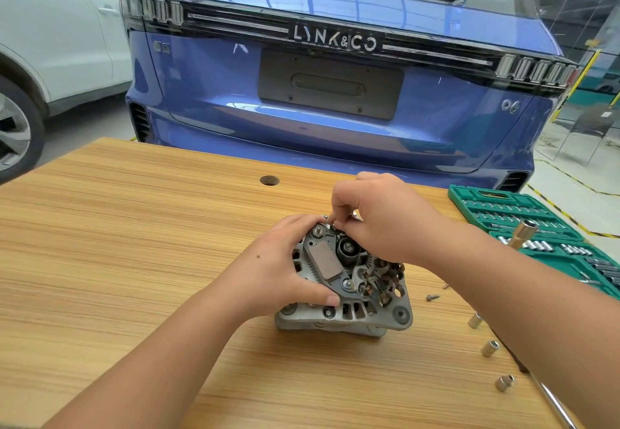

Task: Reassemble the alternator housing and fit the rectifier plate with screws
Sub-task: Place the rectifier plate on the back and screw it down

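A wooden worktop (134,234) carries everything, and it has a small round hole (269,180) at 12 o'clock from the work. Behind it a blue car (335,110) stands with its rear to us, and a white car (50,43) is at 10 o'clock. At 3 o'clock lies an open green socket case (523,214), full of bits, and a metal tool handle (521,232) leans over it. Three loose sockets lie at 4 o'clock: one (475,320) nearest the case, one (489,348) in the middle, one (504,382) closest to the edge. A small loose screw (432,297) lies on the wood just beside the housing, at 3 o'clock. The right forearm crosses over the sockets and hides part of a long metal bar (553,405).

The alternator housing (345,311) sits in the middle of the worktop, grey cast metal with its open rear face up. On it lies the rectifier plate (323,261), dark grey with a brownish pad, and copper windings show at its right side. The left hand (285,267) grips the housing from 9 o'clock, thumb curled over the plate edge. The right hand (379,220) pinches something small at the top edge, at 12 o'clock; I cannot tell what it is.
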A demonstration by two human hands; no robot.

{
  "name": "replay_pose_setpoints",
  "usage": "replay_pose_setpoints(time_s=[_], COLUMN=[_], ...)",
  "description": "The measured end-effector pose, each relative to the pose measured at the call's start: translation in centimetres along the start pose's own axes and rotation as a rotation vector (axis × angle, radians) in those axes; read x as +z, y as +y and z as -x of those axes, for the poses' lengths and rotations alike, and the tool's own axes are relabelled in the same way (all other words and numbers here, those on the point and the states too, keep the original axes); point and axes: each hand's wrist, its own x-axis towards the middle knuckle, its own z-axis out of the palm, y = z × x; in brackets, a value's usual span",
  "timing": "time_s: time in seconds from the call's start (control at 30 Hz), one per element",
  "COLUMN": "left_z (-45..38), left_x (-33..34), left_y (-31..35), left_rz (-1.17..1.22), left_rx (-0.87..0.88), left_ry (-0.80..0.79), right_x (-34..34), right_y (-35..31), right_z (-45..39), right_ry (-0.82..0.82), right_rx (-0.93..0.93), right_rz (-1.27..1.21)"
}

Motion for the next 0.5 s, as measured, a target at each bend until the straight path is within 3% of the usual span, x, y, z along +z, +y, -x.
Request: replay_pose_setpoints(time_s=[0.2, 0.5], left_z=[0.1, 0.1], left_x=[-0.1, -0.1], left_y=[0.3, 0.5], left_rz=[-0.005, -0.030], left_rx=[0.012, -0.016], left_ry=[-0.006, -0.015], right_x=[-0.7, -0.7], right_y=[-0.9, -1.1], right_z=[-0.9, -1.2], right_ry=[-0.027, -0.032], right_rx=[-0.148, -0.184], right_rz=[0.324, 0.398])
